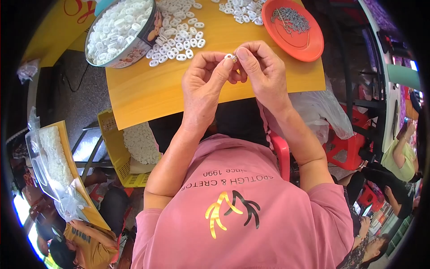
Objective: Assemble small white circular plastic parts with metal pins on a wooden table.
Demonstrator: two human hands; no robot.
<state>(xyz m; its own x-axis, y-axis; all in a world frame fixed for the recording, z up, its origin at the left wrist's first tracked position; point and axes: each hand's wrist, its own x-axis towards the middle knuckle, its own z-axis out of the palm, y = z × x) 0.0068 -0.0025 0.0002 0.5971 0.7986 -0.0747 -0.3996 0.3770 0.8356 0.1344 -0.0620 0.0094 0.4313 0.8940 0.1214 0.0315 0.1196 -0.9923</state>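
Observation:
Above the near part of the yellow tabletop, my two hands meet. My left hand (pixel 202 85) pinches a small white oval plastic piece with holes (pixel 229 56) between thumb and forefinger. The thumb and forefinger of my right hand (pixel 265 71) are closed at the right edge of that piece; what they grip is too small to make out. Many similar white oval pieces (pixel 180 46) lie loose beyond my left hand. Past my right hand, a red-orange plate (pixel 314 47) holds a heap of small grey metal parts that look like screws (pixel 291 20).
A big round tin (pixel 120 64) full of white pieces stands at the table's far left. More pieces (pixel 244 10) lie at the far edge. Below left is a yellow crate (pixel 106 130); a red stool (pixel 345 150) and clear plastic bag (pixel 320 112) are at right. Other people sit nearby.

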